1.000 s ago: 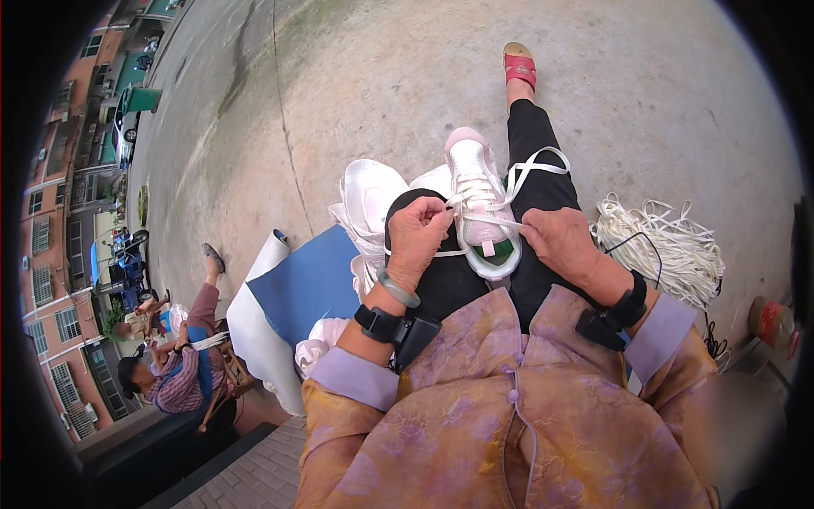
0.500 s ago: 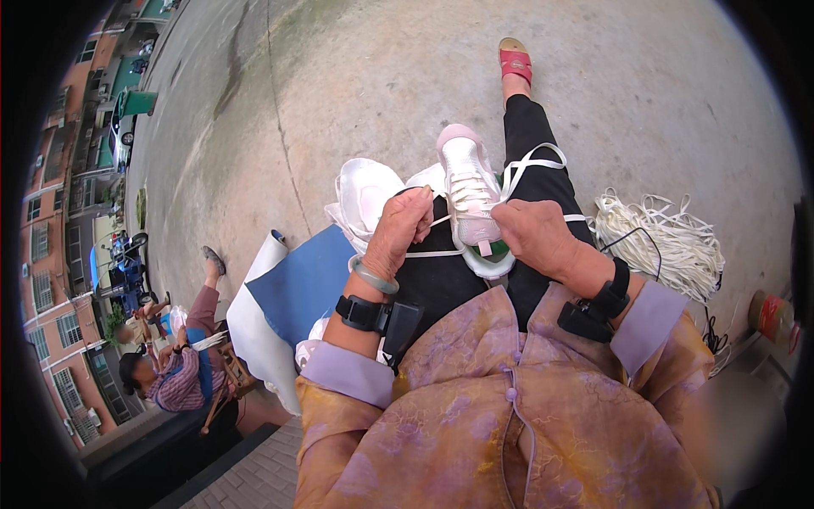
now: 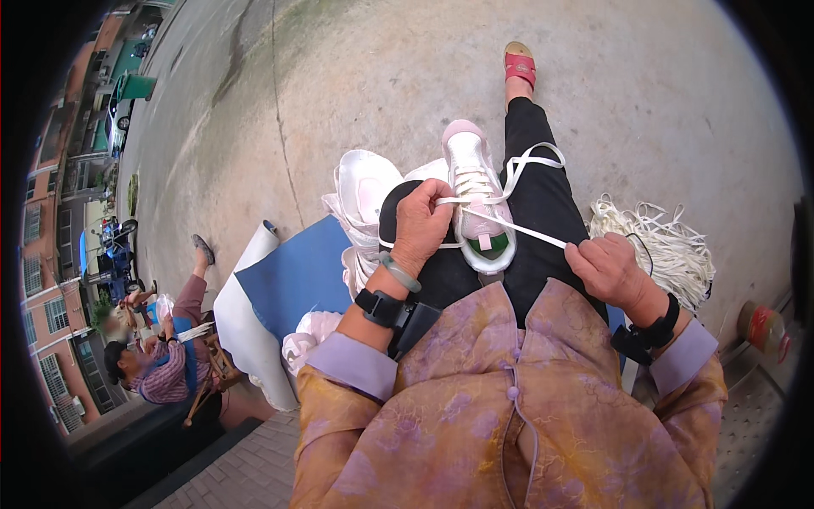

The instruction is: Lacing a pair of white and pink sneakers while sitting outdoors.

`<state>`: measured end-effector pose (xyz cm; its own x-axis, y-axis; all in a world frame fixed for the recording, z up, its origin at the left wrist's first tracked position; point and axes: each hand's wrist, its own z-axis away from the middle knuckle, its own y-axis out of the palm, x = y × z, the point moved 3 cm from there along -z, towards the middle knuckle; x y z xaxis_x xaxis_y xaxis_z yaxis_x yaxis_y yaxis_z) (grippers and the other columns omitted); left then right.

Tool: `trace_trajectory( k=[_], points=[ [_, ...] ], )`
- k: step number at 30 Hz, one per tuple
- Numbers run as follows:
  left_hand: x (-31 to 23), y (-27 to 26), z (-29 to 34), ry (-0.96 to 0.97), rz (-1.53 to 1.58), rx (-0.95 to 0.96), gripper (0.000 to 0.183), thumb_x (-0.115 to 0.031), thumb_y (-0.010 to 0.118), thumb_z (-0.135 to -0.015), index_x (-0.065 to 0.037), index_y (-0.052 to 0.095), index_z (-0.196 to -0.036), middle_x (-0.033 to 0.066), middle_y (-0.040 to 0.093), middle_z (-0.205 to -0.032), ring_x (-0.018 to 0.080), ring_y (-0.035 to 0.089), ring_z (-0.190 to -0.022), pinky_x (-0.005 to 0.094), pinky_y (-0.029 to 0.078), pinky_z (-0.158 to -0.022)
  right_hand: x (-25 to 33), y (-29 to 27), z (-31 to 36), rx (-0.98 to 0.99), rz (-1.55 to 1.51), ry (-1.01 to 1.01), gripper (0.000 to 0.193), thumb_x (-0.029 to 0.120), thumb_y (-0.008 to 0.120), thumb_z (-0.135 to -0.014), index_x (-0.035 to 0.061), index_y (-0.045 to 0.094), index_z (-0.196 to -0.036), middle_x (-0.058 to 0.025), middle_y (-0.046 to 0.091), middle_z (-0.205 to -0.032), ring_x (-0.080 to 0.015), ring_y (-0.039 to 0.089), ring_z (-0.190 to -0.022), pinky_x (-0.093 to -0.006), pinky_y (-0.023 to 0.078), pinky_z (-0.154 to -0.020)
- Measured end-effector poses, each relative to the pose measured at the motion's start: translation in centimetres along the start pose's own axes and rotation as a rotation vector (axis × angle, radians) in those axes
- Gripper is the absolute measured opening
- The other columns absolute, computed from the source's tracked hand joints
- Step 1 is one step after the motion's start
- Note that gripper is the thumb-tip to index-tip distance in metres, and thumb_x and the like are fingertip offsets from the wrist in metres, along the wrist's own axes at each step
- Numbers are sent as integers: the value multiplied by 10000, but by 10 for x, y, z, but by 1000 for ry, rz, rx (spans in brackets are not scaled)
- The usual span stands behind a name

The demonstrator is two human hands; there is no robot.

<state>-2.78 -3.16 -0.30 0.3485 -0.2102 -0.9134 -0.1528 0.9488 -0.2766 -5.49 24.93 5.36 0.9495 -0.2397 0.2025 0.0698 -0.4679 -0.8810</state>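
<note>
A white and pink sneaker (image 3: 477,182) rests on my lap, its toe pointing away from me and laces crossing its tongue. My left hand (image 3: 421,222) is closed at the shoe's left side, pinching a white shoelace (image 3: 456,201) by the upper eyelets. Out to the right, my right hand (image 3: 612,270) is closed on the other stretch of lace (image 3: 536,235), which runs taut from the shoe. A loose loop of lace (image 3: 536,157) lies over my right leg.
White shoe pieces (image 3: 365,187) are stacked left of the sneaker, beside a blue sheet (image 3: 292,276). A heap of white laces (image 3: 666,246) lies on the ground at right, near a jar (image 3: 765,329). Another person (image 3: 174,369) sits at far left.
My right hand has moved right and toward me, drawing the lace out tight. My left hand has shifted slightly right, closer to the shoe.
</note>
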Motion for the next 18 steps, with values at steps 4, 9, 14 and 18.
trace_trajectory(
  k=[4, 9, 14, 18],
  points=[
    [2, 8, 3, 215, -176, -217, 72, 3, 556, -752, 4, 571, -822, 74, 560, -671, 116, 516, -580, 246, 433, -557, 8, -1, 3, -17, -13, 39, 231, 59, 578, -653, 7, 595, -877, -19, 443, -642, -143, 472, -540, -279, 352, -480],
    [7, 8, 5, 63, -61, -273, 101, -38, 581, -729, 16, 558, -812, 105, 555, -618, 172, 547, -579, 294, 456, -576, 5, 5, 4, 5, 19, 102, 214, 53, 581, -656, 15, 595, -866, -24, 457, -648, -155, 482, -534, -285, 357, -482],
    [22, 5, -6, -127, -214, -253, 184, -145, 584, -727, 23, 545, -789, 158, 586, -663, 277, 588, -640, 372, 462, -634, 6, 6, -3, -1, -19, 117, 206, 51, 582, -668, 36, 601, -872, -30, 466, -651, -166, 488, -531, -293, 357, -478],
    [26, 9, -9, -118, -201, -278, 149, -120, 559, -733, 15, 545, -794, 165, 590, -673, 296, 589, -650, 385, 459, -643, -2, 6, -6, -54, 10, 150, 227, 32, 574, -674, 41, 605, -899, -35, 466, -651, -175, 488, -522, -302, 357, -472]
  ],
)
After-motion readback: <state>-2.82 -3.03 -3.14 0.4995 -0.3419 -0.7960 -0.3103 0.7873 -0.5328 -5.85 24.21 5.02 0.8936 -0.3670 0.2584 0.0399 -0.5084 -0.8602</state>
